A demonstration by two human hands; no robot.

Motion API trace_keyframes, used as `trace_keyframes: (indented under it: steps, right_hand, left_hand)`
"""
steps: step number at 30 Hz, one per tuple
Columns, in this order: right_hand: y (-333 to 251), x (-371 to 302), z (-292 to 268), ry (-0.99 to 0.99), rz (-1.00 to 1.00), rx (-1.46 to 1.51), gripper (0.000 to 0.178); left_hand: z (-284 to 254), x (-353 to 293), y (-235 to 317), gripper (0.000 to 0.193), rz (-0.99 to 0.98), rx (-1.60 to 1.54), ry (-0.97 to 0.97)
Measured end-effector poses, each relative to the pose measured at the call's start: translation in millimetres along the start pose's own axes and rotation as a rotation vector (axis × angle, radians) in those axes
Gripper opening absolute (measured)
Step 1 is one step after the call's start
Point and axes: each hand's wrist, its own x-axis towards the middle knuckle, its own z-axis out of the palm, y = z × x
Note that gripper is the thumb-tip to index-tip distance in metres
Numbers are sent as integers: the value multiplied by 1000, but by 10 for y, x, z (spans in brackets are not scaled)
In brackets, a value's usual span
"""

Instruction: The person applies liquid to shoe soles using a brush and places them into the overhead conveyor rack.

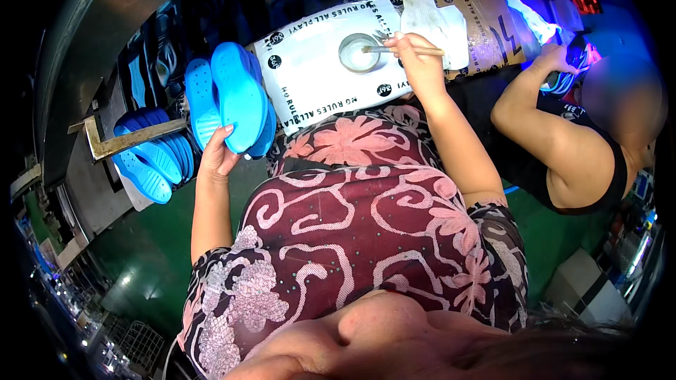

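Observation:
My left hand (pixel 218 155) is closed on the heel end of a bright blue shoe sole (pixel 238 102), its thumb on the upper face. More blue soles (pixel 201 95) lie beside and under that one, at the left edge of a white printed board (pixel 310 49). A round metal bowl (pixel 358 69) with pale liquid stands on the board. In my right hand (pixel 420 67) is a brush (pixel 384 49) with a wooden handle, pinched between the fingers. The brush's tip reaches over the bowl; whether it touches the liquid, I cannot tell.
A row of blue soles (pixel 151 169) leans at the left, past a worn metal bracket (pixel 134 138). White cloth gloves (pixel 436 24) lie on cardboard (pixel 486 10) to the right. A co-worker (pixel 570 127) sits at the right, handling a dark shoe (pixel 563 77).

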Motion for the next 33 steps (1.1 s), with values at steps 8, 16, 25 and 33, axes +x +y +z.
trace_keyframes:
  steps: [8, 16, 25, 33]
  right_hand:
    - [-287, -227, -167, 70, 217, 506, 36]
    - [-809, -419, -94, -179, -329, 140, 36]
    - [-848, -432, -5, -140, -542, -36, 21]
    - [-854, -460, -72, -66, -486, -29, 23]
  left_hand:
    - [1017, -122, -162, 51, 519, 452, -61]
    - [1442, -88, -192, 43, 855, 635, -15]
    - [1526, -78, -255, 42, 1114, 691, -94]
    - [1485, -44, -288, 41, 1222, 797, -70]
